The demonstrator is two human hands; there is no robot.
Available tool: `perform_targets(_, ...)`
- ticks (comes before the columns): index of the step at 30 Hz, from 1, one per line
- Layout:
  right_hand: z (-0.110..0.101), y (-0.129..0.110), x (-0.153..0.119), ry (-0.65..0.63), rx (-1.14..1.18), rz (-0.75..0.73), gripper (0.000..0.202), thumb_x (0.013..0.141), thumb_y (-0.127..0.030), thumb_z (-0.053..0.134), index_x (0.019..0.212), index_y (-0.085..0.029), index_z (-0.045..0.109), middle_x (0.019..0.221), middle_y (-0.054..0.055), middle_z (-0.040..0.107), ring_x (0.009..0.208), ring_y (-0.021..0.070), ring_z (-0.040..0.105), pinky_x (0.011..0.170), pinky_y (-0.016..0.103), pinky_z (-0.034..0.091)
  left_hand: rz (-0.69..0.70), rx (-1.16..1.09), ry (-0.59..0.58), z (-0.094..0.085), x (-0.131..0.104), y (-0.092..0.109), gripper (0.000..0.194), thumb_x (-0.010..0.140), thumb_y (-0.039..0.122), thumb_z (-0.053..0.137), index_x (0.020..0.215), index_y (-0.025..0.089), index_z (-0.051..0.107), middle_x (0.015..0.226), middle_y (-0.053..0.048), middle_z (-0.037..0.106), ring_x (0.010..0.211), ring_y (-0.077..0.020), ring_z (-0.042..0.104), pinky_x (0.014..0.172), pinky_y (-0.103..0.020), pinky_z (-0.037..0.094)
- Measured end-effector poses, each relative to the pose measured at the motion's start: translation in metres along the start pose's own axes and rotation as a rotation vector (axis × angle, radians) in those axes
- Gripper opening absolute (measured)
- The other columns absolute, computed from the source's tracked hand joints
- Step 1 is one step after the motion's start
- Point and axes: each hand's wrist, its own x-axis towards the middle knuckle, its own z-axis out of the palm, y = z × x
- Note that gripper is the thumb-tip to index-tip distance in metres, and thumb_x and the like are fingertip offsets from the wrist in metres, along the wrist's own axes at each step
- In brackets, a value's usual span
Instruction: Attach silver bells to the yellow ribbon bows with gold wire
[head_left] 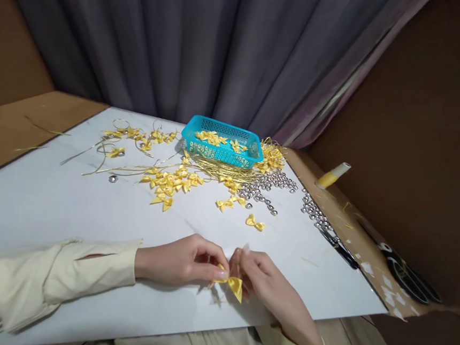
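Note:
Near the front edge of the white tabletop, my left hand (pixel 181 260) pinches a yellow ribbon bow (pixel 235 288) between thumb and forefinger. Close beside the bow, my right hand (pixel 265 279) has its thumb and fingers pressed together. Whatever those right fingers hold is hidden from the camera. A single yellow bow (pixel 255 222) lies just beyond my hands. Farther off is a loose pile of similar bows (pixel 170 182), left of a bundle of thin gold ties (pixel 223 167).
A teal basket (pixel 258 151) with some bows stands at the back. Small silver beads (pixel 269 182) are scattered before it. Finished-looking bows with wire loops (pixel 132 132) lie back left. Black-handled scissors (pixel 410 275) and a dark slim tool (pixel 344 251) rest at the right edge.

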Motion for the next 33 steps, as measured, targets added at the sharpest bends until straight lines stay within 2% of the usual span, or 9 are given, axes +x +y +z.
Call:
perform_targets(5, 0.008, 0.004, -0.002, -0.013, 0.094, 0.110, 0.057, 0.080, -0.067, 0.052, 0.054, -0.017, 0.046, 0.046, -0.008, 0.026, 0.045, 0.0067, 0.019, 0.043, 0.024, 0.013, 0.042, -0.056, -0.002, 0.000, 0.001, -0.002, 0.030, 0.083, 0.041, 0.063, 0.083, 0.012, 0.065, 0.068, 0.002, 0.053, 0.064, -0.0104, 0.042, 0.059, -0.022, 0.035)
perform_targets(12, 0.021, 0.005, -0.004, 0.071, 0.317, 0.110, 0.055, 0.075, -0.059, 0.065, 0.049, -0.019, 0.038, 0.045, -0.008, 0.022, 0.045, 0.0060, 0.013, 0.046, 0.026, 0.007, 0.095, -0.138, -0.030, -0.005, 0.003, -0.005, 0.030, 0.079, 0.043, 0.067, 0.078, 0.013, 0.063, 0.068, 0.001, 0.055, 0.062, -0.0111, 0.047, 0.059, -0.023, 0.038)
perform_targets(18, 0.032, 0.007, 0.000, 0.190, 0.430, 0.069, 0.058, 0.079, -0.054, 0.064, 0.047, -0.020, 0.029, 0.045, -0.009, 0.020, 0.045, 0.0058, 0.010, 0.044, 0.026, 0.009, 0.159, -0.106, 0.047, -0.006, 0.003, -0.005, 0.028, 0.082, 0.039, 0.064, 0.072, 0.014, 0.059, 0.072, -0.001, 0.056, 0.065, -0.0117, 0.048, 0.063, -0.024, 0.040)
perform_targets(20, 0.027, 0.005, 0.001, 0.219, 0.454, 0.054, 0.058, 0.079, -0.053, 0.064, 0.045, -0.020, 0.029, 0.042, -0.009, 0.019, 0.042, 0.0051, 0.010, 0.042, 0.025, 0.009, 0.139, -0.061, 0.034, -0.004, 0.000, -0.003, 0.027, 0.084, 0.039, 0.063, 0.074, 0.015, 0.062, 0.073, -0.002, 0.057, 0.066, -0.0127, 0.049, 0.064, -0.025, 0.041)
perform_targets(25, -0.006, -0.001, -0.002, 0.454, 0.492, -0.074, 0.058, 0.078, -0.049, 0.067, 0.043, -0.021, 0.030, 0.038, -0.010, 0.021, 0.037, 0.0043, 0.014, 0.039, 0.024, 0.009, 0.075, 0.064, -0.186, -0.005, -0.005, 0.002, 0.030, 0.085, 0.042, 0.062, 0.073, 0.015, 0.069, 0.073, -0.006, 0.063, 0.074, -0.0165, 0.054, 0.071, -0.027, 0.043)
perform_targets(27, -0.016, -0.007, -0.008, 0.469, 0.488, -0.126, 0.057, 0.080, -0.047, 0.065, 0.041, -0.020, 0.034, 0.035, -0.009, 0.022, 0.035, 0.0041, 0.016, 0.038, 0.023, 0.011, 0.030, 0.028, -0.164, -0.007, -0.003, 0.002, 0.029, 0.087, 0.043, 0.061, 0.088, 0.015, 0.071, 0.088, -0.008, 0.067, 0.083, -0.0175, 0.057, 0.077, -0.027, 0.044)
perform_targets(29, -0.019, -0.015, -0.013, 0.468, 0.511, -0.187, 0.057, 0.083, -0.047, 0.063, 0.040, -0.019, 0.038, 0.033, -0.009, 0.025, 0.033, 0.0043, 0.019, 0.037, 0.022, 0.015, -0.010, -0.069, -0.107, -0.010, 0.000, 0.001, 0.037, 0.088, 0.043, 0.060, 0.116, 0.020, 0.062, 0.118, -0.010, 0.063, 0.107, -0.0208, 0.055, 0.088, -0.029, 0.044)
perform_targets(31, -0.014, -0.025, -0.016, 0.461, 0.551, -0.247, 0.056, 0.084, -0.047, 0.062, 0.040, -0.019, 0.041, 0.032, -0.008, 0.027, 0.032, 0.0052, 0.026, 0.037, 0.021, 0.023, -0.028, -0.148, -0.071, -0.011, 0.001, 0.001, 0.056, 0.088, 0.040, 0.060, 0.139, 0.028, 0.041, 0.146, -0.010, 0.043, 0.131, -0.0231, 0.039, 0.100, -0.035, 0.038)
perform_targets(33, -0.006, -0.033, -0.018, 0.409, 0.567, -0.274, 0.056, 0.086, -0.048, 0.059, 0.040, -0.019, 0.045, 0.032, -0.006, 0.032, 0.034, 0.0076, 0.037, 0.042, 0.022, 0.033, -0.032, -0.147, -0.054, -0.006, -0.002, 0.000, 0.073, 0.087, 0.038, 0.062, 0.148, 0.032, 0.023, 0.158, -0.009, 0.019, 0.142, -0.0238, 0.021, 0.108, -0.040, 0.029)
